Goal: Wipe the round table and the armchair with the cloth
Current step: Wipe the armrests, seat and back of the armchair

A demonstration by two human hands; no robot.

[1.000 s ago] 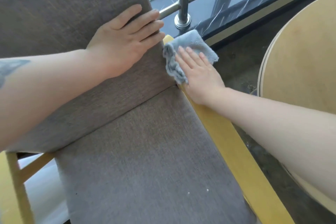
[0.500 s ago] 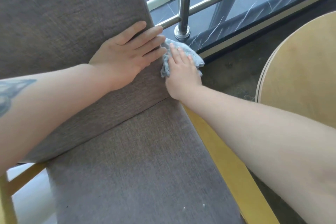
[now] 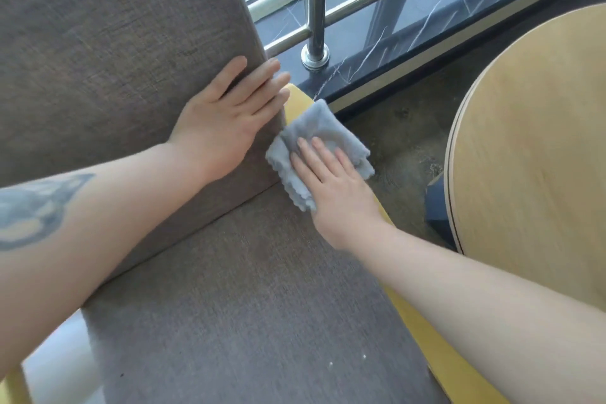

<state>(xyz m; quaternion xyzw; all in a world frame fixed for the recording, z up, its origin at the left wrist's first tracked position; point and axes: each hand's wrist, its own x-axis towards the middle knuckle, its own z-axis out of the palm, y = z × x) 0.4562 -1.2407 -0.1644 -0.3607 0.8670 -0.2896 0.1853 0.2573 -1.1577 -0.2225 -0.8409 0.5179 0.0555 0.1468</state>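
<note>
Item: my right hand (image 3: pixel 331 187), fingers straight and flat, pressing the grey cloth (image 3: pixel 314 141) onto the yellow wooden armrest (image 3: pixel 296 102) at the armchair's (image 3: pixel 229 305) right edge, beside the seam between back and seat cushion. Item: my left hand (image 3: pixel 226 121), grip apart, fingers flat against the grey backrest, just beside the cloth. Item: round desk (image 3: pixel 541 141), pale wood, at right, apart from the chair. Item: steel railing (image 3: pixel 314 10) behind, on dark marble sill

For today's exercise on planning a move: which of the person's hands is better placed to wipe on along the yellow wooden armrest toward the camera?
The right hand. It already presses the grey cloth flat on the armrest, while the left hand lies cloth-free on the backrest cushion.
</note>
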